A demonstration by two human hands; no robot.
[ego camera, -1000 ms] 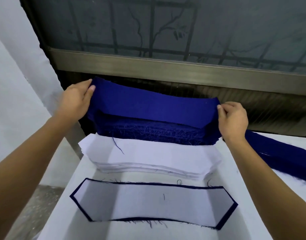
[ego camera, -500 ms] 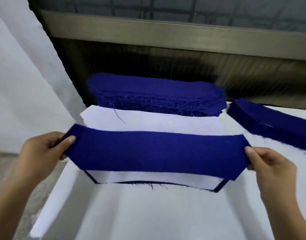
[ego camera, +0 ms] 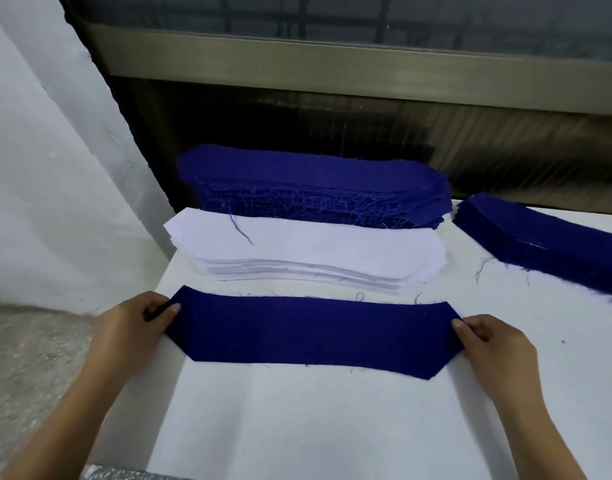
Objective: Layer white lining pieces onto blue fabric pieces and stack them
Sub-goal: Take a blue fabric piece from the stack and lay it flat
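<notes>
Blue fabric piece (ego camera: 311,330) lies flat across the white counter (ego camera: 297,420), long edges running nine to three o'clock, angled corners at both ends. Left hand (ego camera: 131,327) pinches the nine o'clock end between thumb and fingers; right hand (ego camera: 491,344) pinches the three o'clock end the same way. Toward six o'clock the counter is bare and open. The counter's left edge drops off just beyond the left hand, over a speckled floor (ego camera: 27,358). At twelve o'clock, just beside the piece, sits the stack of white lining pieces (ego camera: 304,251), a loose blue thread on top. Behind it, touching, the tall blue stack (ego camera: 311,185) with frayed edges. At two o'clock, apart, a second blue stack (ego camera: 540,237). Loose threads scatter near it. Beyond, a dark wall under a metal window frame (ego camera: 332,64); white wall (ego camera: 48,168) at ten o'clock.
</notes>
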